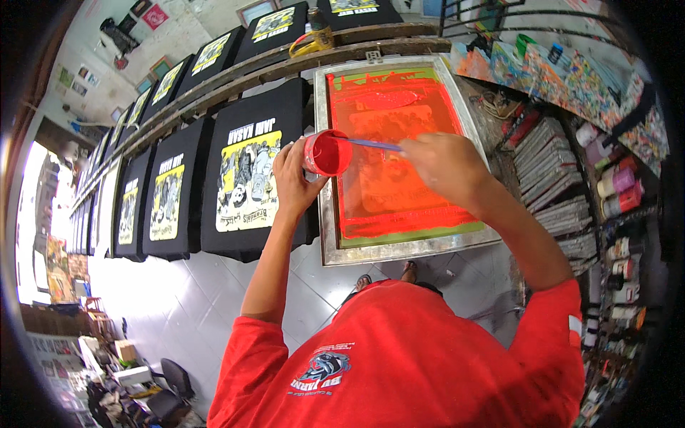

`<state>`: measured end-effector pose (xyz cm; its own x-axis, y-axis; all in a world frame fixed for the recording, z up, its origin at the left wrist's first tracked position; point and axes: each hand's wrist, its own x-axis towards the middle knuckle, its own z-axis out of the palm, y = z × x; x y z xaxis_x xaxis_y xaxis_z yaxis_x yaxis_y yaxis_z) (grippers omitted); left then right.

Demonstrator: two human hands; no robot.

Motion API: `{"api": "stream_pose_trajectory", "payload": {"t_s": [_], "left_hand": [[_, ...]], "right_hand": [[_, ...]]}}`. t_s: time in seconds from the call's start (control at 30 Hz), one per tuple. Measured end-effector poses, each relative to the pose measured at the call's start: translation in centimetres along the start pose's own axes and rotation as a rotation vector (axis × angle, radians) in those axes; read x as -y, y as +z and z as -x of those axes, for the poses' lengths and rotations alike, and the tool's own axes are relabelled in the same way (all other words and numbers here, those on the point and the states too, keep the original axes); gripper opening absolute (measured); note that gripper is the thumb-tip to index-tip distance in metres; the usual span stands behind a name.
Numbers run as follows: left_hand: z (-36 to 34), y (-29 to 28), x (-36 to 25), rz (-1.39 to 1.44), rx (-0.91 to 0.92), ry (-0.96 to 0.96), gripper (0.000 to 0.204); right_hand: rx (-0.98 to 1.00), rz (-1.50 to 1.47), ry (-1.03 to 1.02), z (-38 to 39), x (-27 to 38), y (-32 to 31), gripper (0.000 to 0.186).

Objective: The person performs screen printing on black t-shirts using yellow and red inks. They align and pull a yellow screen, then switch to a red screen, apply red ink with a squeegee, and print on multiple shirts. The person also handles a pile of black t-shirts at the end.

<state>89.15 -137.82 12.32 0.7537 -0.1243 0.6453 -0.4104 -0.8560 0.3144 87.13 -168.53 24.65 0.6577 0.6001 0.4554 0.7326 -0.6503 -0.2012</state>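
My left hand (290,176) is wrapped round a small tub of red ink (327,153), tilted over the left part of a screen printing frame (330,214). In my right hand (444,165) is the end of a thin blue-purple stick (374,145), whose other end reaches the tub's mouth. Red ink (385,214) is smeared over most of the mesh, with a thicker pool near its far edge. A faint printed design shows through the mesh below my hands. The stick's tip inside the tub cannot be made out clearly.
Black T-shirts (246,107) with yellow and white prints lie on boards in two rows to the left. A yellow tape dispenser (312,44) sits on the wooden rail. Stacked frames (546,160) and ink tubs (619,182) line the right side. Grey floor tiles (207,299) lie below.
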Motion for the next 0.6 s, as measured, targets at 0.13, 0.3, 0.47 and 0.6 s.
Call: {"api": "stream_pose_trajectory", "payload": {"t_s": [0.13,0.3,0.47,0.6], "left_hand": [[-1.0,0.1,-0.5,0.025,-0.001,0.121,0.083],[-0.9,-0.6,-0.6,0.11,-0.061,0.105,0.084],[-0.5,-1.0,-0.1,0.145,-0.032,0.076,0.086],[-0.2,-1.3,-0.1,0.286,-0.011,0.033,0.084]], "right_hand": [[0.135,0.093,0.065,-1.4,1.3,0.5,0.014],[0.063,-0.451,0.277,-1.1,0.0,1.4,0.017],[0.029,-0.742,0.335,-0.3,-0.9,2.8,0.02],[-0.008,-0.891,0.341,0.4,-2.4,3.5,0.022]]}}
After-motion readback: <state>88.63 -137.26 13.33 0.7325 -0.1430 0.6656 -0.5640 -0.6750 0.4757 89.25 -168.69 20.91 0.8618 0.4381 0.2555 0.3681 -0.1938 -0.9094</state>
